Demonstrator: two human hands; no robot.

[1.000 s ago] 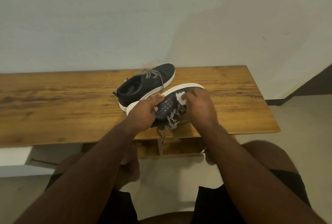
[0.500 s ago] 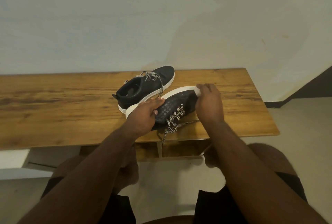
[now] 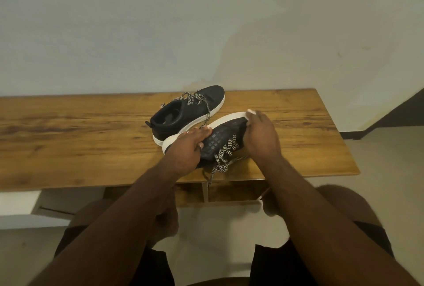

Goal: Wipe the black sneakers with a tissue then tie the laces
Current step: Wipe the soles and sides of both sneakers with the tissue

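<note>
Black knit and white rubber fill the middle of the frame: the near sneaker [image 3: 218, 141] lies tipped on its side on the bench [image 3: 91, 139], sole edge facing up. I see the left hand [image 3: 185, 150] gripping its heel end, fingers curled over the white sole. The right hand [image 3: 259, 136] covers the toe end and presses a white tissue [image 3: 250, 111] against the sole's tip — only a small corner of it shows past the fingers, which are curled on it.

The second sneaker [image 3: 190, 113] stands upright just behind, touching or nearly touching the first; its speckled laces [image 3: 197, 100] hang loose.

Risks, as I judge them: the near sneaker's untied laces [image 3: 223, 159] trail over the bench's front edge, so a hard wipe could snag them or drag the sneaker off. The thin tissue may tear or bunch on the rubber edge. A push toward the top of the frame could knock the second sneaker.

Beneath everything is a wood-grain bench with open cubbies [image 3: 229, 191] under it — a pale, stained wall [image 3: 206, 22] behind, light floor [image 3: 378, 166] at right.
</note>
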